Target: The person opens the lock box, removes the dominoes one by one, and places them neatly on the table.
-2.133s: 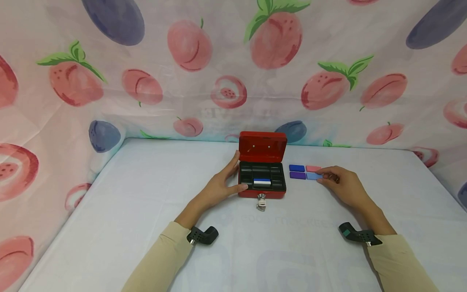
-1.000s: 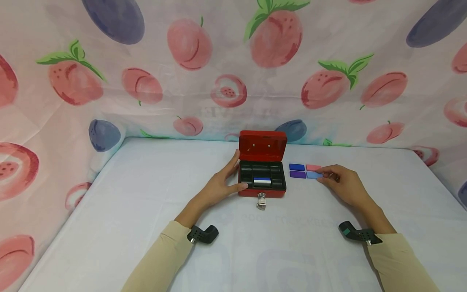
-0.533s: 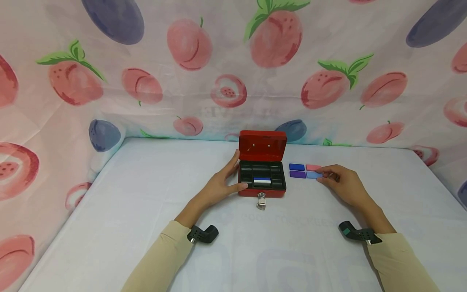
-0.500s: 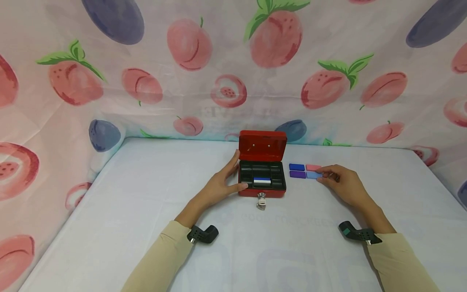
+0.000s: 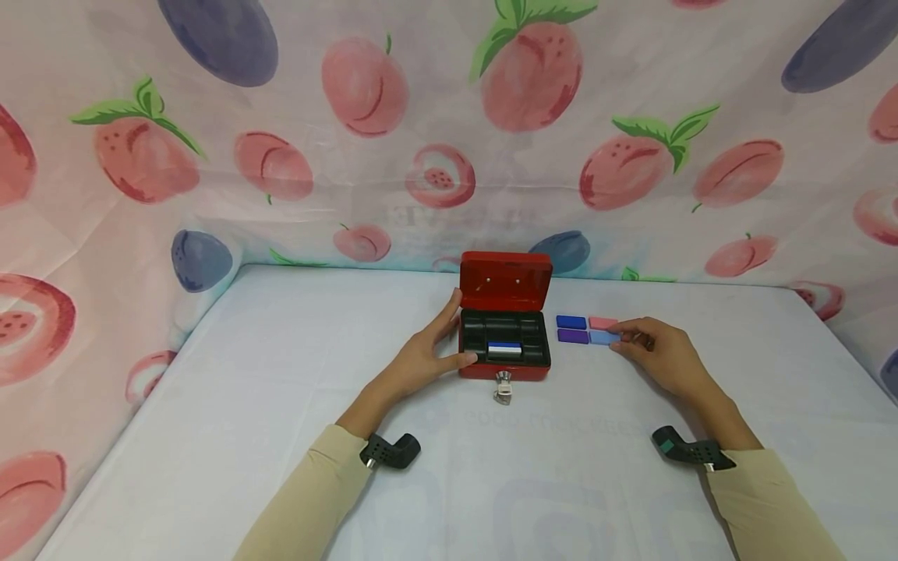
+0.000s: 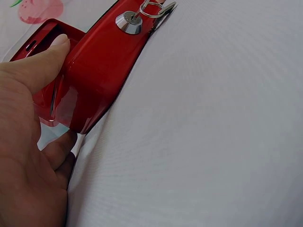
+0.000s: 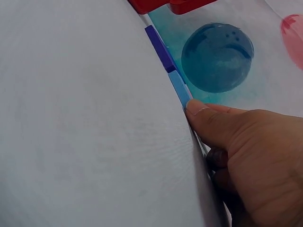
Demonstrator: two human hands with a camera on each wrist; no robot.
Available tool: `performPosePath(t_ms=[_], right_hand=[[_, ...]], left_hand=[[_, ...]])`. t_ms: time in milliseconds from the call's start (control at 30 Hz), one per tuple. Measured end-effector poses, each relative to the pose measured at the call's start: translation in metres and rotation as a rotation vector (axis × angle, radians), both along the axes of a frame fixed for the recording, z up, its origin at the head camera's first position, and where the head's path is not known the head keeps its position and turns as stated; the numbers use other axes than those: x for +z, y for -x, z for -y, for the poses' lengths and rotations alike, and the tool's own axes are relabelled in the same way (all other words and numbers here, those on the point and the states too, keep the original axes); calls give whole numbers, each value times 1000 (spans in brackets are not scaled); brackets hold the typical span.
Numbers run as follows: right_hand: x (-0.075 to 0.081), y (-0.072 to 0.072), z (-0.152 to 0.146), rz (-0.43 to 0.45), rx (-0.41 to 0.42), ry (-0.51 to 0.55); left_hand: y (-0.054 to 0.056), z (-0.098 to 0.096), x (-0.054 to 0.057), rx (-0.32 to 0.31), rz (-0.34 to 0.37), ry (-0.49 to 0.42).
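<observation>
A small red cash box [image 5: 522, 374] stands with its lid [image 5: 505, 282] raised, and keys [image 5: 502, 392] hang from its front lock. My left hand [image 5: 414, 358] grips the box's left side, the thumb [image 6: 45, 61] over the front left corner of the rim. Inside the black tray [image 5: 473, 323] lies a blue-and-white block [image 5: 503, 350]. To the right of the box, a dark blue block [image 5: 571, 322], a pink block [image 5: 601, 322], a purple block [image 5: 573, 336] and a light blue block [image 5: 601, 337] form two rows. My right hand [image 5: 662, 354] pinches the light blue block's right end.
A white cloth [image 5: 449, 483] covers the table. Behind it and along both sides hangs a fruit-printed curtain [image 5: 435, 93], close to the back of the raised lid. Each wrist wears a black camera mount [image 5: 390, 452].
</observation>
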State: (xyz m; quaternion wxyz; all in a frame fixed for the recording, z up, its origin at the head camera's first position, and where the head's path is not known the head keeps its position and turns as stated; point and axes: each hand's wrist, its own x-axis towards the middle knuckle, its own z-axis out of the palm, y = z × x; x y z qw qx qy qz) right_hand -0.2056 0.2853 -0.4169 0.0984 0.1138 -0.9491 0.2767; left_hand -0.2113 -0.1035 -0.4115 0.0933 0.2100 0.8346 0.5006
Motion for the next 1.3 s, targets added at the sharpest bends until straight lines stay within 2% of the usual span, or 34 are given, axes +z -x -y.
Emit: performPosePath(t_ms=[267, 667, 933, 1300], right_hand=[[4, -2, -1, 17, 4, 6], [19, -4, 2, -3, -10, 47], [30, -3, 10, -127, 78, 87], [52, -6, 39, -155, 148, 92]], left_hand=[[0, 0, -1, 0, -1, -14], [0, -1, 0, 3, -3, -2], [-1, 1, 1, 12, -2, 4], [-1, 0, -1, 2, -4, 2]])
